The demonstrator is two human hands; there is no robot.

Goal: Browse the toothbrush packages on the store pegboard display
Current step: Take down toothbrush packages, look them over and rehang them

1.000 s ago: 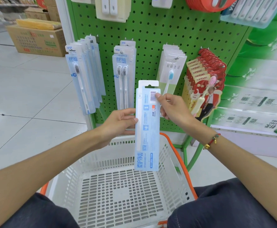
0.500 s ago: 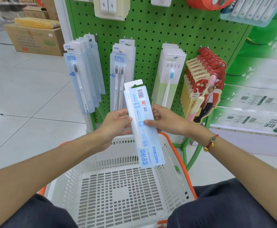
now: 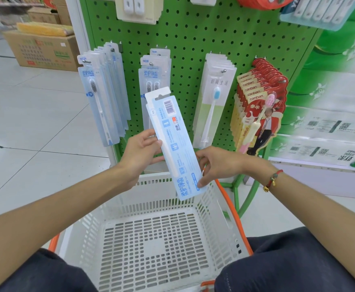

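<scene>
**Clerk:** Head view, item one: pale blue toothbrush package [image 3: 173, 142], off its peg, back face up with barcode showing, tilted with its top leaning left. It sits in front of the green pegboard [image 3: 193, 39] and above the white basket [image 3: 151, 239], touching neither.

**Checker:** Holders?

**Clerk:** Left hand [image 3: 143, 152]: fingers curled round the package's left edge at mid-length, thumb on the near face. Right hand [image 3: 216, 165]: fingers loosely spread, one fingertip pressing the lower right corner, thumb near the right edge. Whether any right finger wraps behind the card I cannot tell. Red bracelet [image 3: 272, 180] on that wrist.

**Checker:** Stock on the hooks?

**Clerk:** Four rows. Single-brush blue packs [image 3: 100, 106] at left; twin-brush blue packs [image 3: 153, 81] partly behind the held one; green-and-white packs [image 3: 214, 102] to its right; red packs [image 3: 258, 106] at far right. Cardboard cartons [image 3: 44, 49] on the floor beyond.

**Checker:** Step in hand?

**Clerk:** By my reading, inspection: the printed back is turned toward the eyes, so the package is being read, not bagged or rehung.

**Checker:** Next move?

**Clerk:** Either outcome is a guess. Rehanging would call for lifting the card upright and lining its top slot with a hook, likely the twin-pack hook behind it. Keeping it would call for lowering it flat into the basket. Reaching for another row needs one hand free, and the left grip looks firm enough to carry the card alone.
</scene>
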